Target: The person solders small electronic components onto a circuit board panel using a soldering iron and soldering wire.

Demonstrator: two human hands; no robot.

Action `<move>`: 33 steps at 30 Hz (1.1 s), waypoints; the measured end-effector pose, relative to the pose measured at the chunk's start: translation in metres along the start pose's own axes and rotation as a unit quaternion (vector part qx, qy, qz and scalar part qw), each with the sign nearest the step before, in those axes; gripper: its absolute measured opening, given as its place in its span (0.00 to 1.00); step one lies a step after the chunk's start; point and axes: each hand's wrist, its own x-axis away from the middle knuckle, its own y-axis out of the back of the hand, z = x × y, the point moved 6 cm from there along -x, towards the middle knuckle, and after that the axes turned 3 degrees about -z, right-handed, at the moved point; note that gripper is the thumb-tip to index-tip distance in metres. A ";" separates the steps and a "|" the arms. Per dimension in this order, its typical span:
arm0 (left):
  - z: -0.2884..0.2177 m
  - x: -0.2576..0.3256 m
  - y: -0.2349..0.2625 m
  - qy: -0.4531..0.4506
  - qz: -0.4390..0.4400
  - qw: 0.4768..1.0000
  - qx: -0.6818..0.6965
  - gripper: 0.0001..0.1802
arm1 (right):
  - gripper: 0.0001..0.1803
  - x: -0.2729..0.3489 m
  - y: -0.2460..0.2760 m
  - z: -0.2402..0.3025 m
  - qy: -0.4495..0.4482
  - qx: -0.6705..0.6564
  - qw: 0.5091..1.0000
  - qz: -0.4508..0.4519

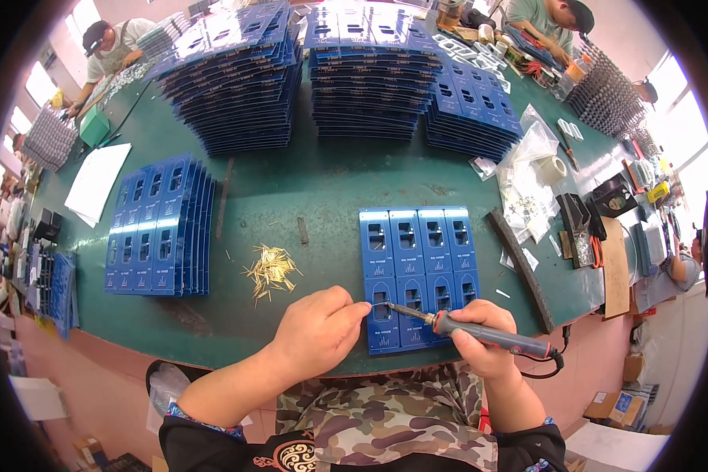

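My right hand (480, 334) grips a grey-and-red-handled soldering iron (480, 330), tip on the blue rectangular circuit panel (417, 259) at the green table's (315, 181) near edge. My left hand (318, 330) pinches thin solder wire (380, 304) at the tip; loose brass pins (269, 271) lie just left.

A green table (322, 189) carries a blue board panel (421, 259) under both hands. Just left of the hands lies a heap of brass pins (269, 271); farther left and beyond stand stacks of blue boards (161, 228).

Blue circuit panel (419, 271); green table (315, 181); brass-yellow pins (269, 271); grey-red soldering iron (480, 333); camouflage trousers (385, 417).
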 end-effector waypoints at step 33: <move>-0.001 0.002 0.002 0.000 -0.010 1.000 0.012 0.14 | 0.11 0.005 0.007 -0.001 -0.027 -0.040 0.998 -0.032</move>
